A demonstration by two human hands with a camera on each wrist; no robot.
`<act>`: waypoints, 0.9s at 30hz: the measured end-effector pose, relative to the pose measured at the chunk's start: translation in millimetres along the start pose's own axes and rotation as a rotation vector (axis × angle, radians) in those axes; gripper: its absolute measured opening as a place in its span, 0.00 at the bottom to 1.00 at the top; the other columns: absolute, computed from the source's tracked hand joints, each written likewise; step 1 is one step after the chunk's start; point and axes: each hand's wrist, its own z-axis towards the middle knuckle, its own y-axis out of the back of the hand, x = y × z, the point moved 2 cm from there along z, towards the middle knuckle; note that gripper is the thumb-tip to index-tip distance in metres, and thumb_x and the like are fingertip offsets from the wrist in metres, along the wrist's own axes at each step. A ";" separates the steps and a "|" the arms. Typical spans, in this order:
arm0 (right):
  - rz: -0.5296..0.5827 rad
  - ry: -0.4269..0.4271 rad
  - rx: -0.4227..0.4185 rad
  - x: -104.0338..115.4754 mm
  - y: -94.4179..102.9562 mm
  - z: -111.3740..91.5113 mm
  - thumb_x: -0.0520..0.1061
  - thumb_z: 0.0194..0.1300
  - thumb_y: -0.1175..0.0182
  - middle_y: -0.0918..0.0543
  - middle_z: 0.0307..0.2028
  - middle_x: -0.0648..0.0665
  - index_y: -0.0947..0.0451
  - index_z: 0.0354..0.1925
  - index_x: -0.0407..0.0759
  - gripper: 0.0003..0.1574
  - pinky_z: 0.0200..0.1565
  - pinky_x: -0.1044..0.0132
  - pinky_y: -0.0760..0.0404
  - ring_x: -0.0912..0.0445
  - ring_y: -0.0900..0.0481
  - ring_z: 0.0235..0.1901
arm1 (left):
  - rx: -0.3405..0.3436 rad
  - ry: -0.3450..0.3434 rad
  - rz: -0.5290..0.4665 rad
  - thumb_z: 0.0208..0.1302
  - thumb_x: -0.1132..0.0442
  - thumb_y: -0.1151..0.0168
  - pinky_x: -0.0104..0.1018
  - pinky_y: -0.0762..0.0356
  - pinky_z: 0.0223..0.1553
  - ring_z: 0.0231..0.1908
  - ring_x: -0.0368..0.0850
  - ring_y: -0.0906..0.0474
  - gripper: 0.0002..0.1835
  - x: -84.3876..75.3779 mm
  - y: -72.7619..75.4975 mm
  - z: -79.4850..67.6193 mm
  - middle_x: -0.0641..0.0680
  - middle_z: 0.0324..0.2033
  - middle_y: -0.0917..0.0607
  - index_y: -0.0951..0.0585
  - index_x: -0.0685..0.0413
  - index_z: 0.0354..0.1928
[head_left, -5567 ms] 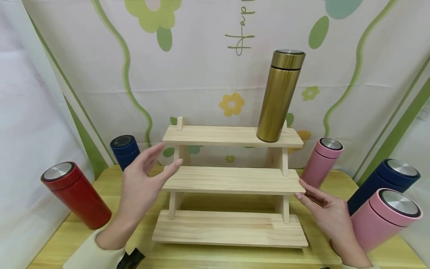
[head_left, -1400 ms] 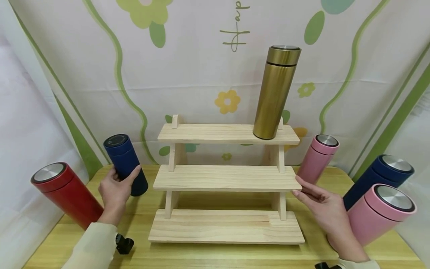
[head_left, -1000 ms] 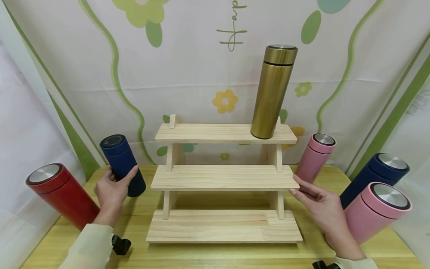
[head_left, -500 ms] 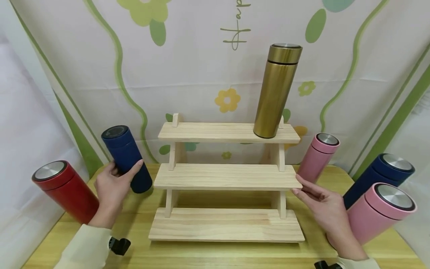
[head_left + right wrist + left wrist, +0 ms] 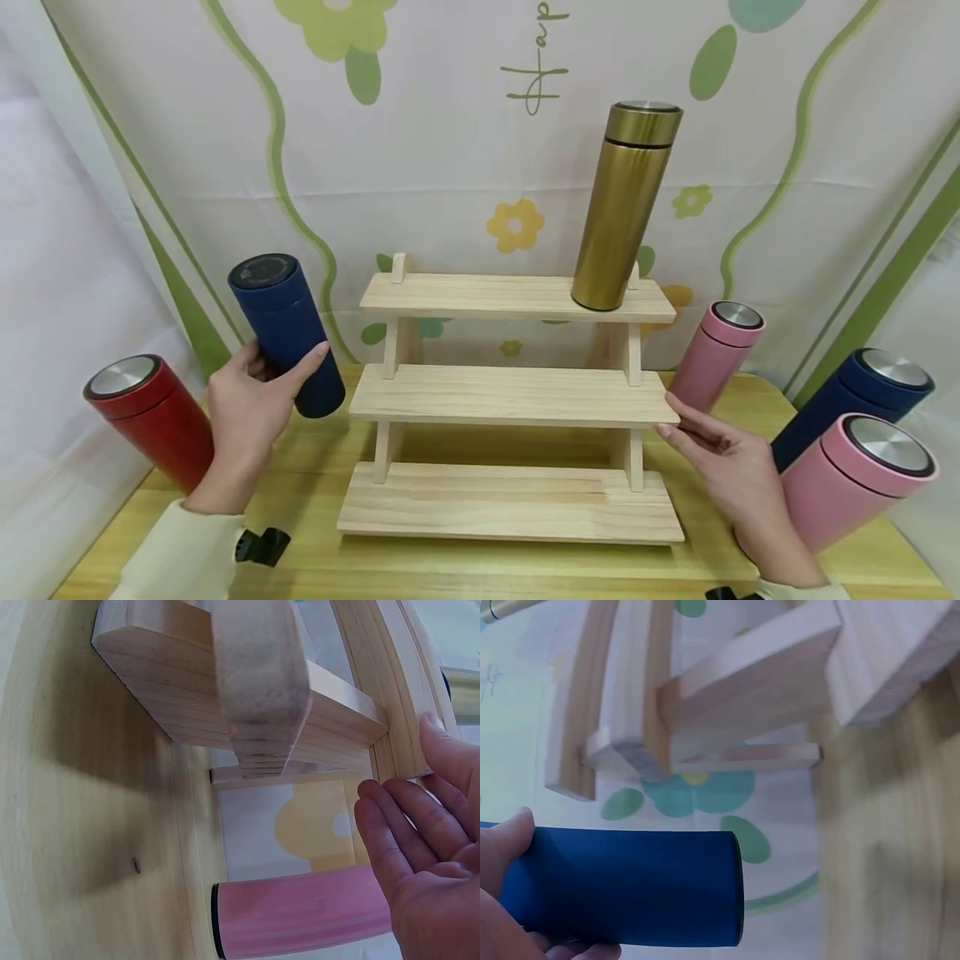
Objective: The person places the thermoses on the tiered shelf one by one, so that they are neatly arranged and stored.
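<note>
In the head view my left hand (image 5: 251, 408) grips a dark blue thermos (image 5: 288, 325), thumb on its near side and fingers wrapped behind. The left wrist view shows the base of this blue thermos (image 5: 645, 889) apart from the tabletop, left of the stand. A three-tier wooden display stand (image 5: 513, 396) occupies the centre. My right hand (image 5: 738, 475) pinches the right end of its middle shelf between thumb and fingertips; in the right wrist view the other fingers (image 5: 401, 844) extend past the edge. A gold thermos (image 5: 626, 212) stands on the top tier, at the right.
A red thermos (image 5: 157, 421) stands left of my left forearm. To the right are a slim pink thermos (image 5: 712, 358), a navy thermos (image 5: 840, 408) and a wider pink thermos (image 5: 847, 492), close to my right wrist. A patterned curtain (image 5: 450, 167) hangs behind the wooden table (image 5: 450, 575).
My left hand came down from beside the stand, took hold of the blue thermos, and has lifted it off the table. The right hand keeps its place at the middle shelf.
</note>
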 end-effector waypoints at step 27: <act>-0.007 0.025 0.002 0.0 1.0 0.2 0.57 0.69 0.24 0.13 0.46 0.77 0.19 0.71 0.54 0.36 0.43 0.85 0.17 0.83 0.17 0.46 | 0.072 -0.099 -0.021 0.63 0.33 0.25 0.55 0.19 0.70 0.65 0.55 0.14 0.47 -67.7 17.8 -16.9 0.54 0.68 0.15 0.26 0.46 0.78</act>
